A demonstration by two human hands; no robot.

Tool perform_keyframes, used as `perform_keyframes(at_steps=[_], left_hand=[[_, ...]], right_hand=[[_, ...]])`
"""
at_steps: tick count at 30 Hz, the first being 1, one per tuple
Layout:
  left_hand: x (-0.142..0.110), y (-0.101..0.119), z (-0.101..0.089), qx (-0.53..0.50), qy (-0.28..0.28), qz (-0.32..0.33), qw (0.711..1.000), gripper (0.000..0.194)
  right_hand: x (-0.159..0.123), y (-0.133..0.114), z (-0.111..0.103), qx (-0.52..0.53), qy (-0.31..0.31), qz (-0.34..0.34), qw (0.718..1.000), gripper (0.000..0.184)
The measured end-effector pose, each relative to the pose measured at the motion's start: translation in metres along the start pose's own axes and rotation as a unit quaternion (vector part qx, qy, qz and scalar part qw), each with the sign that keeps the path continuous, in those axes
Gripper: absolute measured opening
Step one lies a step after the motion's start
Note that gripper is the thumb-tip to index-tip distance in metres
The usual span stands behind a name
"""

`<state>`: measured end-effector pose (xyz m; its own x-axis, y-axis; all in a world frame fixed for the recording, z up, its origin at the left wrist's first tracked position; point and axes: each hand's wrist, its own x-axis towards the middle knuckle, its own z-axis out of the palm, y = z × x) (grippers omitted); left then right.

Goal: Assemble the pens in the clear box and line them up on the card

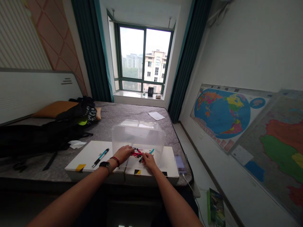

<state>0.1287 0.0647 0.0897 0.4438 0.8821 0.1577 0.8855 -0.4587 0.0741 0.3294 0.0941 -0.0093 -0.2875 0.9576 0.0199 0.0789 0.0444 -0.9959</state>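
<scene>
My left hand [125, 154], with a dark watch and a red band at the wrist, is closed around the end of a red pen [137, 154]. The fingers of my right hand [148, 160] are pinched at the pen's other end. Several more pens, red and dark, lie close together between and behind my fingers; their number is hard to make out. A teal pen [151, 151] slants past my right hand, partly hidden by it. Just behind stands a clear plastic box [138, 135], its opening seemingly towards me. Two teal-and-black pens [100, 157] lie left of my left hand.
Two white boxes [81, 154] form the work surface on a grey mattress [113, 110]. A blurred phone-like object [180, 164] with a white cable lies at right. Dark bags [35, 138], a tissue [77, 144] and a paper sheet [156, 116] rest on the mattress.
</scene>
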Motion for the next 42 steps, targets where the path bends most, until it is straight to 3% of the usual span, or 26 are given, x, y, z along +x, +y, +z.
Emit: perform_keyframes(at_steps=[7,12,18,23,27,34,42], left_hand=[[0.001,-0.002,0.006,-0.001,-0.007,0.003,1.0,0.013],[0.003,-0.001,0.009,0.002,-0.009,0.002,1.0,0.01],[0.001,-0.002,0.01,0.003,-0.011,0.0,1.0,0.012],[0.002,-0.009,0.018,0.009,-0.044,-0.038,0.998,0.023],[0.003,-0.009,0.012,0.042,-0.068,-0.041,0.996,0.023],[0.005,0.002,0.0,0.075,-0.041,-0.059,0.995,0.018],[0.008,0.004,0.0,0.055,-0.115,-0.068,0.989,0.029]], right_hand=[[-0.001,0.001,-0.001,0.078,0.024,-0.014,0.997,0.055],[0.0,0.004,-0.001,0.058,0.016,0.01,0.998,0.052],[0.003,0.006,-0.002,0.011,0.013,-0.007,1.0,0.054],[0.003,0.006,-0.002,0.058,0.029,0.003,0.998,0.049],[0.0,0.002,-0.002,0.062,0.025,0.002,0.998,0.049],[0.003,0.004,-0.002,0.036,0.022,0.009,0.999,0.053],[0.003,0.008,-0.001,0.092,0.037,0.004,0.995,0.05]])
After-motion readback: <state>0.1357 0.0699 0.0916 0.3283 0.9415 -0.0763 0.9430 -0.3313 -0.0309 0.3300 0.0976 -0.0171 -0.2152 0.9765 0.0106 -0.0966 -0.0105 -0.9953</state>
